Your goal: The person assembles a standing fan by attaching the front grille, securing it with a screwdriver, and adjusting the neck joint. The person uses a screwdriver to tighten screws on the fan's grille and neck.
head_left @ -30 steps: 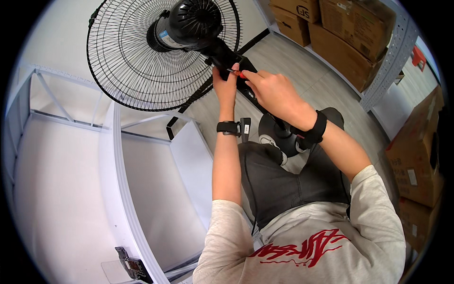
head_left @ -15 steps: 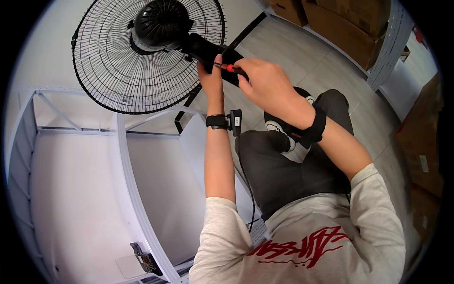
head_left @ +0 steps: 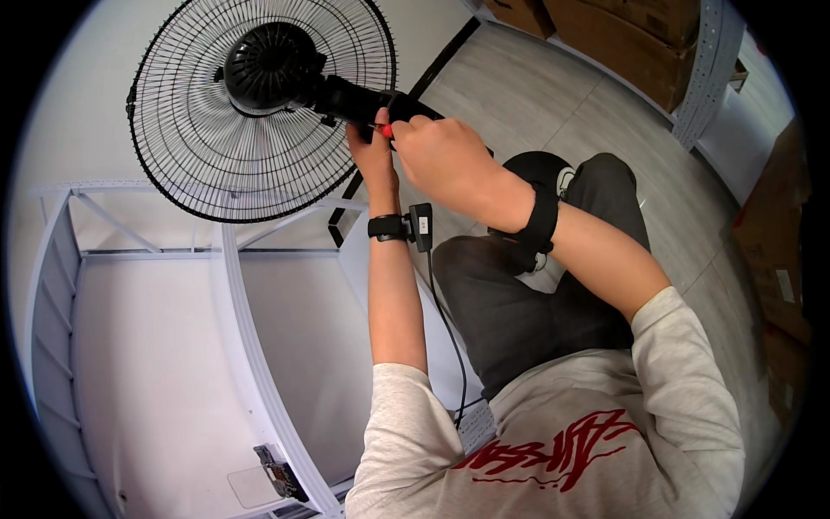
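A black pedestal fan stands at the upper left, its round wire grille [head_left: 259, 173] and motor housing [head_left: 272, 69] turned up toward me. My left hand [head_left: 374, 164] is closed around the underside of the fan's neck [head_left: 359, 99], thumb up, some fingers hidden behind it. In my right hand [head_left: 458, 164] I grip a screwdriver [head_left: 387, 131]; a bit of its red handle shows past my fingers. Its shaft points at the neck beside my left thumb. The tip is too small to make out, and most of the handle lies inside my fist.
A white metal shelf frame [head_left: 246, 329] fills the lower left, with a small circuit-board device [head_left: 281, 474] on its edge. Cardboard boxes [head_left: 622, 56] sit on a rack at the upper right. More boxes [head_left: 774, 242] stand on the right. A cable [head_left: 445, 316] hangs from my left wristband.
The fan's head appears a little lower and further left. Both my hands have shifted left with it, and less of the screwdriver shows beyond my right fingers.
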Available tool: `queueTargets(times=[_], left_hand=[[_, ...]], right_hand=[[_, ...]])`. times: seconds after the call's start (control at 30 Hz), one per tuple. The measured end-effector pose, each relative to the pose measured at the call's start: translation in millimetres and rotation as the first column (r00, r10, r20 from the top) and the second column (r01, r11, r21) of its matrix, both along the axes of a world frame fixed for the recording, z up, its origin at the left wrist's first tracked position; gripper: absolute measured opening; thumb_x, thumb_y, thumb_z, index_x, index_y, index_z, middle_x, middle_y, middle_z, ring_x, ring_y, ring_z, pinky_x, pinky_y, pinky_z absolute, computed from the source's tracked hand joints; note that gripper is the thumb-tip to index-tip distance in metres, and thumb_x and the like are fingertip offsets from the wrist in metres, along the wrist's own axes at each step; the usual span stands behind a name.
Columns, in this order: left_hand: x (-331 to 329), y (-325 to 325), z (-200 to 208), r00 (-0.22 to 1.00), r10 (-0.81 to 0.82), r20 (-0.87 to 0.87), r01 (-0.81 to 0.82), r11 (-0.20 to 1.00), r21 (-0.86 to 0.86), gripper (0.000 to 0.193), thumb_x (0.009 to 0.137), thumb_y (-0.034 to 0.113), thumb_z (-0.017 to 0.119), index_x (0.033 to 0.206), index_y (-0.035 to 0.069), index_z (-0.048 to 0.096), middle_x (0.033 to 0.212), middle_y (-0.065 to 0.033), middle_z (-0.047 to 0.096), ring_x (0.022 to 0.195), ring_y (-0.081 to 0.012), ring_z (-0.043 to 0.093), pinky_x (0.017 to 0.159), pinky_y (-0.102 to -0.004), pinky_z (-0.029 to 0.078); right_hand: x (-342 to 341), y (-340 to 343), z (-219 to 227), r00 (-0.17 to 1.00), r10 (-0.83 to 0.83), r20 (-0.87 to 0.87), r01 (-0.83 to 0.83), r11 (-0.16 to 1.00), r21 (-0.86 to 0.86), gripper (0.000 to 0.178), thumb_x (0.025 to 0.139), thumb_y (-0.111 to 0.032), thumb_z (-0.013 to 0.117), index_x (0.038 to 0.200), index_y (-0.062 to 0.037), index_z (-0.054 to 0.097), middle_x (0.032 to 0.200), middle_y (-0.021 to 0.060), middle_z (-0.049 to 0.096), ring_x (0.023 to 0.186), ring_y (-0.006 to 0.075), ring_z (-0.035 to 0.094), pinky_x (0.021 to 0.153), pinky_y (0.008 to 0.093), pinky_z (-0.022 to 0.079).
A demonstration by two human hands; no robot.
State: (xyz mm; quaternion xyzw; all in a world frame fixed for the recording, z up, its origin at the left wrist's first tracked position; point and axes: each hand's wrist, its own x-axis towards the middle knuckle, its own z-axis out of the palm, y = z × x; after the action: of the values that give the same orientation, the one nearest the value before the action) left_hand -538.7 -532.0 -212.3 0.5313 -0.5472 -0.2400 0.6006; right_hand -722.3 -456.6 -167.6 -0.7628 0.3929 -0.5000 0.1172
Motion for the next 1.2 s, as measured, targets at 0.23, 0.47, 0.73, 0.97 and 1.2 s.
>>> queueTargets(times=[0.23, 0.47, 0.73, 0.97, 1.2], left_hand=[[0.7, -3.1, -3.5, 0.999, 0.041, -0.026, -0.040, 0.999, 0.018, 0.039, 0.086, 0.024, 0.075, 0.112, 0.001, 0.058, 0.102, -0.0044, 0.064, 0.088, -0.0131, 0.056, 0.078, -0.0266, 0.045], [7.7, -5.0, -8.4, 0.999, 0.029, -0.029, -0.029, 0.999, 0.021, 0.042, 0.084, 0.028, 0.077, 0.110, 0.001, 0.057, 0.101, -0.0045, 0.063, 0.087, -0.0130, 0.054, 0.077, -0.0264, 0.045], [-0.4, 1.2, -2.8, 0.999, 0.025, -0.034, -0.025, 1.000, 0.013, 0.043, 0.083, 0.031, 0.078, 0.106, 0.002, 0.057, 0.097, -0.0039, 0.062, 0.086, -0.0134, 0.054, 0.077, -0.0267, 0.045], [-7.4, -2.5, -1.7, 0.999, 0.040, -0.005, -0.040, 0.995, -0.086, 0.043, 0.082, 0.031, 0.078, 0.104, 0.001, 0.057, 0.098, -0.0053, 0.064, 0.087, -0.0137, 0.056, 0.078, -0.0282, 0.047], [-5.7, 3.8, 0.9, 0.993, 0.106, 0.058, -0.102, 0.992, -0.067, 0.047, 0.080, 0.035, 0.079, 0.104, 0.001, 0.058, 0.095, -0.0074, 0.066, 0.086, -0.0164, 0.059, 0.080, -0.0287, 0.048]], right_hand=[[5.6, 1.1, 1.8, 0.999, -0.026, -0.027, 0.025, 0.998, -0.061, 0.009, 0.077, -0.002, 0.057, 0.083, 0.0043, 0.059, 0.072, 0.0168, 0.061, 0.060, 0.0314, 0.065, 0.054, 0.0382, 0.054], [7.1, 3.1, 5.2, 0.977, -0.096, -0.192, 0.062, 0.982, -0.176, 0.012, 0.077, -0.003, 0.059, 0.087, 0.0039, 0.059, 0.074, 0.0157, 0.062, 0.061, 0.0316, 0.065, 0.055, 0.0372, 0.054], [11.9, 1.0, 3.0, 0.983, -0.059, -0.175, 0.039, 0.992, -0.116, 0.014, 0.079, -0.004, 0.060, 0.091, 0.0037, 0.060, 0.075, 0.0142, 0.062, 0.073, 0.0298, 0.066, 0.059, 0.0359, 0.054], [7.9, -16.9, -5.1, 0.995, 0.040, 0.089, -0.022, 0.981, -0.193, 0.020, 0.079, -0.010, 0.063, 0.095, 0.0018, 0.066, 0.081, 0.0136, 0.068, 0.075, 0.0275, 0.065, 0.071, 0.0340, 0.053], [8.9, -2.2, 8.9, 0.843, 0.015, 0.538, -0.149, 0.967, 0.206, 0.029, 0.092, -0.025, 0.060, 0.093, 0.0036, 0.067, 0.091, 0.0207, 0.069, 0.080, 0.0355, 0.067, 0.069, 0.0402, 0.053]])
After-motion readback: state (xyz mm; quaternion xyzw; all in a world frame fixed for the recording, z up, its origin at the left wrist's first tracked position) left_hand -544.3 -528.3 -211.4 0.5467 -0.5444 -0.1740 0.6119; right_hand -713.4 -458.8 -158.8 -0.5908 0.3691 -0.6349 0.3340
